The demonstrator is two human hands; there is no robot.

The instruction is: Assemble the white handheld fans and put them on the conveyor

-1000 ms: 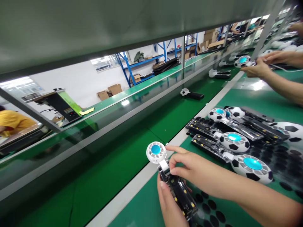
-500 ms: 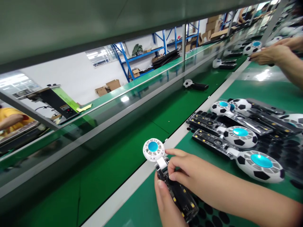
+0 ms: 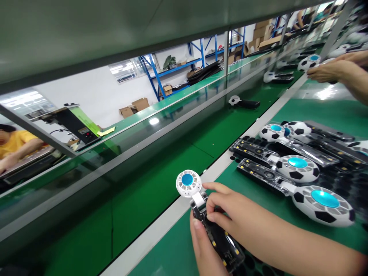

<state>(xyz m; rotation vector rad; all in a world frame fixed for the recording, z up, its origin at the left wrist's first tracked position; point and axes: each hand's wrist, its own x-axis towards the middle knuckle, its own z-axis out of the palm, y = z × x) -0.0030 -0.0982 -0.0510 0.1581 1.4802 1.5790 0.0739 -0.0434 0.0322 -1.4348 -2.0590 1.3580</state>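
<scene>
A handheld fan (image 3: 198, 199) with a round white head, blue centre and dark see-through handle points up over the belt's pale edge. Around the lower handle (image 3: 222, 243) my left hand (image 3: 201, 241) is closed, thumb along the side. My right hand (image 3: 222, 205) is closed at the top of the handle, thumb and bent fingers against it just below the hinge. Its index finger stretches out beside the fan head. What lies under the right fingertips is hidden. To the right lie more fans with football-patterned heads (image 3: 323, 205), handles pointing left.
A green conveyor belt (image 3: 161, 184) runs diagonally past, carrying a fan (image 3: 244, 102) and several more farther up. At upper right, a co-worker's hands (image 3: 330, 71) hold another fan. A person in yellow (image 3: 23, 143) sits across the line. An overhead panel (image 3: 115, 34) spans the top.
The whole view has shifted slightly, so most things appear a little farther right. A dark belt seam has slid right more than its surroundings. Both hands keep nearly the same hold on the fan.
</scene>
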